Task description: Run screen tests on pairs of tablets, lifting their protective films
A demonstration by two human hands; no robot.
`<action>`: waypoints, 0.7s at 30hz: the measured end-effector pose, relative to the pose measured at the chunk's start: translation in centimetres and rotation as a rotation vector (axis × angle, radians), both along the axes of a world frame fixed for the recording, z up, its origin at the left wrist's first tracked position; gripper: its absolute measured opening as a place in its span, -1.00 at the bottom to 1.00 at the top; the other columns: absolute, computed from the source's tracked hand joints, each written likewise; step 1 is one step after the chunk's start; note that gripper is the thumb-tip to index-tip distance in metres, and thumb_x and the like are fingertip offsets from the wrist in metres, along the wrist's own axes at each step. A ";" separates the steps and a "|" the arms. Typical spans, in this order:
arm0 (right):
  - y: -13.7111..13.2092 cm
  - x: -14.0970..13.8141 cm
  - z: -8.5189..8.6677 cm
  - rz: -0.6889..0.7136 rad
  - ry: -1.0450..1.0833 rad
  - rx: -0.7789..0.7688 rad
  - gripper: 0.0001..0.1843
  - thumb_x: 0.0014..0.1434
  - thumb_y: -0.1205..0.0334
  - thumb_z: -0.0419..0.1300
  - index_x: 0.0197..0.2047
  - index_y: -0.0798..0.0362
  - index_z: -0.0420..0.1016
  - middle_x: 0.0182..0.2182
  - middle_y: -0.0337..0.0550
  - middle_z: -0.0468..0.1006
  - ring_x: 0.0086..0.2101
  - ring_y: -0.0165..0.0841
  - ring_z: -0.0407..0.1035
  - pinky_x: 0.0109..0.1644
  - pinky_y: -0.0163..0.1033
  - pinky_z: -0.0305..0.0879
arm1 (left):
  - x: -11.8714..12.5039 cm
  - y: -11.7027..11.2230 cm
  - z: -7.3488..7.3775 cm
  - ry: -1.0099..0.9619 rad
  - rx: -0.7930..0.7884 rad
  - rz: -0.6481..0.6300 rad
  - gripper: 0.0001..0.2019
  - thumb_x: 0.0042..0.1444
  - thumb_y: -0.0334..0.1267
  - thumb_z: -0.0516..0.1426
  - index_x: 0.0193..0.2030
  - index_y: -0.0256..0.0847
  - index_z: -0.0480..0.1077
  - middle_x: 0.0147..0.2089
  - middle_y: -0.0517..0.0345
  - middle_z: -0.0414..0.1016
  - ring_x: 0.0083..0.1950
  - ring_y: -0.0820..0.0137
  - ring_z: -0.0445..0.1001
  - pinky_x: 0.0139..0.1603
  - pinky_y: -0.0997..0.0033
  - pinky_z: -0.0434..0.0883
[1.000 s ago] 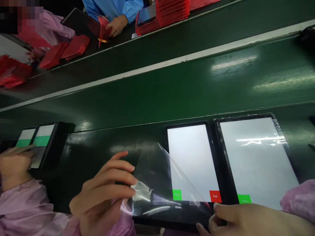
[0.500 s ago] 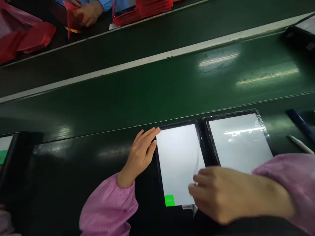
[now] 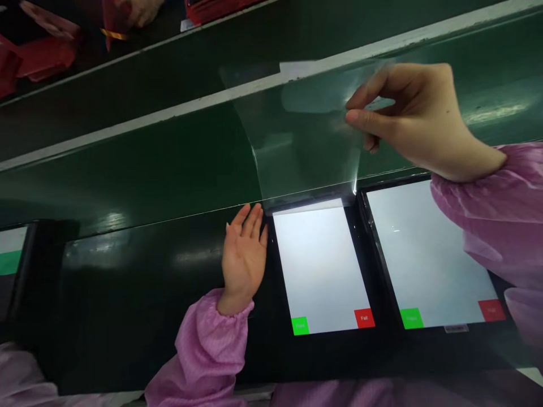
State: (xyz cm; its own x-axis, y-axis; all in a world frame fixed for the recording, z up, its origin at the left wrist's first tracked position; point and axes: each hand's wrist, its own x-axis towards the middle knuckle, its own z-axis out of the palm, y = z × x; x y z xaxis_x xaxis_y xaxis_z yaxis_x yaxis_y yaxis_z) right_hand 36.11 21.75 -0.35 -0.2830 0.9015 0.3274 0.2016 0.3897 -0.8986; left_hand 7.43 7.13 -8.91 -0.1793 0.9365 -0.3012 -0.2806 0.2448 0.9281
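Observation:
Between thumb and fingers, my right hand (image 3: 418, 116) pinches a clear protective film (image 3: 301, 141). The film hangs curved above the far edge of a tablet (image 3: 320, 265), whose white screen shows a green box and a red "Fail" box at its near corners. Palm up beside that tablet's left edge, my left hand (image 3: 245, 254) is open, fingers stretched out, holding nothing. A second tablet (image 3: 428, 254) with the same white screen lies to the right, partly covered by my right sleeve.
A green surface (image 3: 178, 169) with a pale strip runs behind the tablets. At far left lies another device (image 3: 12, 254) with a lit screen. Across the line, another person's hand (image 3: 144, 11) is near red sleeves (image 3: 46, 59).
My right hand has risen from the tablet's near right side to beyond its far edge, lifting the film off most of the screen. My left hand has turned palm up.

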 end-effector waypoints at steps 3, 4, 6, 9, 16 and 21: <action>-0.6 0.0 0.3 0.001 0.006 0.046 -0.78 0.09 0.32 0.56 -0.33 0.02 0.59 -0.34 -0.31 0.59 -0.58 -0.48 0.43 -0.57 -0.26 0.46 | 1.5 -1.1 0.0 0.027 0.044 -0.017 -0.43 0.38 0.31 -0.04 0.29 0.05 0.43 0.47 0.04 0.38 0.55 0.16 0.25 0.56 0.02 0.23; -0.8 0.0 0.4 -0.002 -0.004 0.049 -0.78 0.09 0.32 0.56 -0.33 0.02 0.59 -0.34 -0.30 0.60 -0.57 -0.47 0.44 -0.56 -0.25 0.47 | 1.9 -1.3 -0.1 0.035 0.059 -0.017 -0.41 0.38 0.32 -0.04 0.30 0.03 0.42 0.47 0.04 0.37 0.55 0.16 0.24 0.56 0.03 0.23; -1.1 0.0 0.3 -0.002 -0.024 0.047 -0.78 0.10 0.30 0.57 -0.32 0.00 0.59 -0.32 -0.27 0.60 -0.55 -0.45 0.45 -0.55 -0.23 0.48 | 2.2 -1.5 -0.2 0.034 0.080 -0.016 -0.41 0.38 0.32 -0.04 0.30 0.03 0.41 0.47 0.05 0.38 0.56 0.16 0.23 0.56 0.04 0.24; -1.6 0.1 0.3 0.022 -0.022 0.042 -0.78 0.09 0.28 0.57 -0.33 -0.01 0.60 -0.34 -0.28 0.60 -0.55 -0.47 0.45 -0.56 -0.25 0.46 | 2.1 -1.4 -0.3 0.033 0.110 -0.029 -0.45 0.38 0.31 -0.02 0.27 0.06 0.43 0.45 0.10 0.41 0.57 0.19 0.22 0.58 0.06 0.20; -3.4 0.5 0.5 0.033 -0.051 0.056 -0.79 0.09 0.28 0.58 -0.36 -0.04 0.61 -0.35 -0.33 0.62 -0.55 -0.49 0.47 -0.59 -0.33 0.45 | 1.9 -1.3 -0.3 0.075 0.115 -0.072 -0.40 0.39 0.35 -0.09 0.29 0.05 0.40 0.48 0.11 0.36 0.60 0.16 0.14 0.60 0.02 0.15; -4.6 0.8 0.6 0.016 -0.044 0.055 -0.78 0.07 0.27 0.59 -0.34 -0.03 0.62 -0.36 -0.32 0.62 -0.54 -0.47 0.49 -0.57 -0.35 0.50 | 1.9 -1.1 -0.5 0.061 0.115 -0.082 -0.40 0.41 0.33 -0.13 0.31 0.04 0.39 0.50 0.10 0.33 0.63 0.17 0.08 0.62 0.03 0.09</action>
State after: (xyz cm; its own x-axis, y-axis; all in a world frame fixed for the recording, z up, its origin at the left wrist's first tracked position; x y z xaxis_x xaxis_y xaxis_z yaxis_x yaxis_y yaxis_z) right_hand 36.91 17.12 0.30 -0.3124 0.8779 0.3629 0.2339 0.4414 -0.8663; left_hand 9.32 6.00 -9.42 -0.1157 0.9764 -0.1823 -0.2059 0.1559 0.9661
